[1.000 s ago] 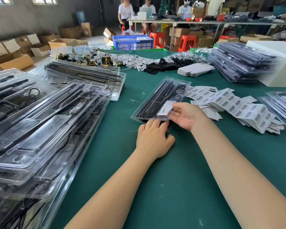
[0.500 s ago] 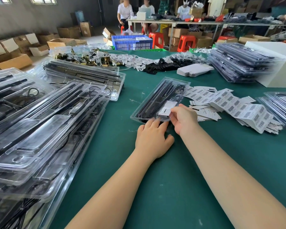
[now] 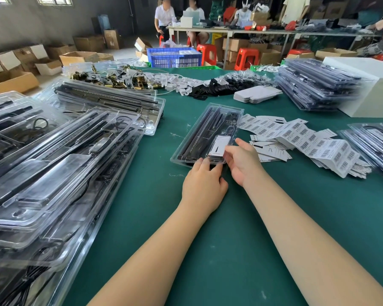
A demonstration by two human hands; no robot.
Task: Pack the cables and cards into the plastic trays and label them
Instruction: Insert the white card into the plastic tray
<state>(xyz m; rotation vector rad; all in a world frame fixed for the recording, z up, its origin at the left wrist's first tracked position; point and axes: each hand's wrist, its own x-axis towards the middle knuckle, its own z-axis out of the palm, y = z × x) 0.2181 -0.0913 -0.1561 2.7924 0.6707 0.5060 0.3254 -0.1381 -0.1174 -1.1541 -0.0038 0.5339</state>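
Note:
A clear plastic tray with black rods and a cable lies on the green table in front of me. A white card sits in its near right pocket. My left hand lies palm down at the tray's near edge, its fingertips pressing on the rim. My right hand is at the tray's near right corner, with thumb and fingers pinching the tray's edge beside the card.
Filled trays are piled at the left, with more stacks at the back right and far right. Barcode label sheets spread right of the tray. Metal parts, white tags and cards lie at the back. People sit at a far table.
My right hand put the white card into the tray's pocket and has closed on the tray's near right corner. My left hand stayed at the near edge.

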